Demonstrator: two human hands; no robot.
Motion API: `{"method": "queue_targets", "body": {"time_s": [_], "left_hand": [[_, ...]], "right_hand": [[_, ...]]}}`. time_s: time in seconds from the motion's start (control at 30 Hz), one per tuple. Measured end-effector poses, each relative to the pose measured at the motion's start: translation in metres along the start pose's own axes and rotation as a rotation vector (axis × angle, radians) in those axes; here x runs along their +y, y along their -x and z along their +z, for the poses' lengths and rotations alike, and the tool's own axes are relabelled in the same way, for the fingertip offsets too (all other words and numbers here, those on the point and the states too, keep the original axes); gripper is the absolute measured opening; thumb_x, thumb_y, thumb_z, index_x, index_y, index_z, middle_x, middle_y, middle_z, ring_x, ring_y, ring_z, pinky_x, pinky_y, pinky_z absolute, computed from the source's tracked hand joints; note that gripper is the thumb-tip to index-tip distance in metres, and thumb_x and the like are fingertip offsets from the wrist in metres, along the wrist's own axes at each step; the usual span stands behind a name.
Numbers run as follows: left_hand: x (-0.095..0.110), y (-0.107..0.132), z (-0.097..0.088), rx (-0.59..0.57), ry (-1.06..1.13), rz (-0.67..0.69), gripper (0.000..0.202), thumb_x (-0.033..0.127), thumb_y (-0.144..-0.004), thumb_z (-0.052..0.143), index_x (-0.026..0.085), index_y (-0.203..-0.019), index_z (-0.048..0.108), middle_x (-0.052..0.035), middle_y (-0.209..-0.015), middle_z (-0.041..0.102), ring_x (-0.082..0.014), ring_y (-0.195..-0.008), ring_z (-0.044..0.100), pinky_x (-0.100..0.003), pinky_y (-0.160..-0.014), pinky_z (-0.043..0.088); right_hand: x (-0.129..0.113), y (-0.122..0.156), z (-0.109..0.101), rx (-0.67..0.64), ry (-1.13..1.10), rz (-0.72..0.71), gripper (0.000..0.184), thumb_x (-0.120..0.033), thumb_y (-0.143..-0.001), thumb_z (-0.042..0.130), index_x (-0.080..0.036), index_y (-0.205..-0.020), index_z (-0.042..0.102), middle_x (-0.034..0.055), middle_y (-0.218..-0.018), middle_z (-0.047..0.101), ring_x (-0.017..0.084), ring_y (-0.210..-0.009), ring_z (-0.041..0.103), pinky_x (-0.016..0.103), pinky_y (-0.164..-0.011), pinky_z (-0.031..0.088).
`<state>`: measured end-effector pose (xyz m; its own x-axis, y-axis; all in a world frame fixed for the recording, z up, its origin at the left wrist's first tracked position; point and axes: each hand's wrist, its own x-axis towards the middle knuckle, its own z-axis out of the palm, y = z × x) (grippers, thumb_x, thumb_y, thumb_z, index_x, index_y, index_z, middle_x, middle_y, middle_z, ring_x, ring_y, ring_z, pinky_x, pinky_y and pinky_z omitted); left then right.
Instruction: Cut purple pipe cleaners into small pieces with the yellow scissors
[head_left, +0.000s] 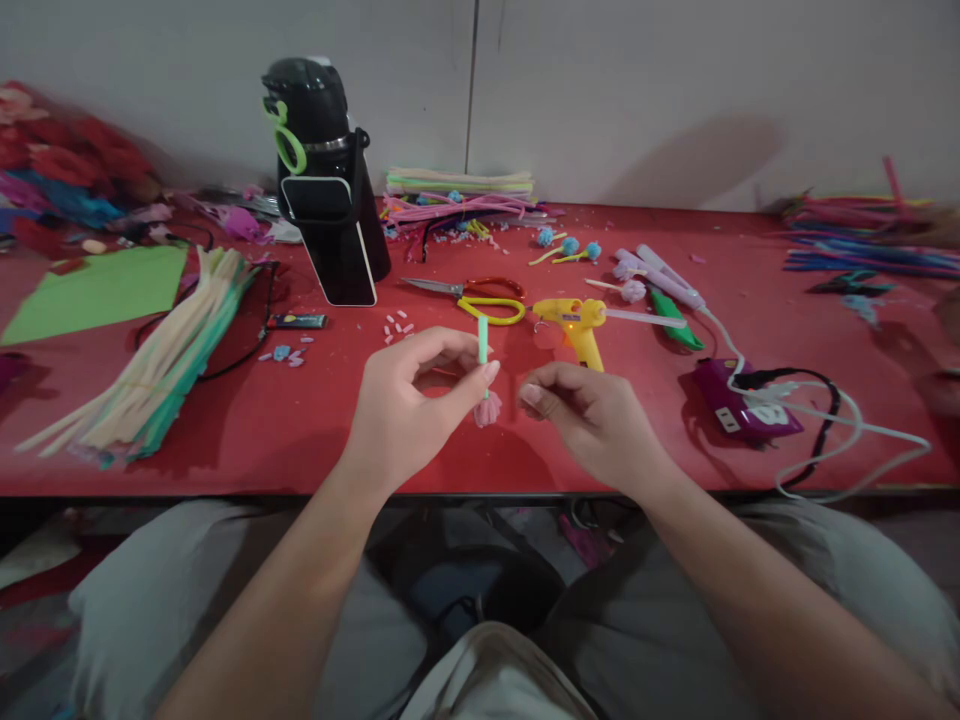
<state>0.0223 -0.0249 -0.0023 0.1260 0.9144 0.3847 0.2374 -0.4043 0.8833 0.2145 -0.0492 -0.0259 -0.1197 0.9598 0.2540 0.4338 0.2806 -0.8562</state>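
Observation:
Between the thumb and fingers of my left hand [420,400] is a light green pipe cleaner stem [483,338], held upright. A small pink fuzzy flower [487,408] hangs at its lower end, just under my thumb. My right hand [589,415] is a short way to the right, thumb and forefinger pinched together; whatever may be between them is too small to make out. Just beyond my right hand lies a yellow hot glue gun [574,322] with a clear glue stick in its back. Scissors [487,298] with red and yellow handles lie beyond my left hand.
Pipe cleaner bundles lie at left [165,360] and far right [862,235]. A black bottle [322,130] stands at the back with a phone [337,250] against it. A purple power strip [739,400] with looped cables sits right. Small pink pieces [397,325] lie scattered.

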Motion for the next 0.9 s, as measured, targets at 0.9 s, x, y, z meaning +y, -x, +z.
{"method": "queue_targets", "body": {"time_s": [0.9], "left_hand": [[-0.0012,-0.0026,-0.0059,0.056,0.01,-0.009,0.01,0.027,-0.08,0.08,0.019,-0.08,0.074,-0.0027,-0.08,0.077,-0.017,-0.073,0.074,-0.028,-0.073,0.065]], "right_hand": [[0.0051,0.0001,0.002,0.015,0.079,0.071,0.047,-0.057,-0.084,0.072,-0.019,-0.063,0.056,-0.0038,-0.054,0.047,0.009,-0.052,0.036,0.026,-0.049,0.029]]}}
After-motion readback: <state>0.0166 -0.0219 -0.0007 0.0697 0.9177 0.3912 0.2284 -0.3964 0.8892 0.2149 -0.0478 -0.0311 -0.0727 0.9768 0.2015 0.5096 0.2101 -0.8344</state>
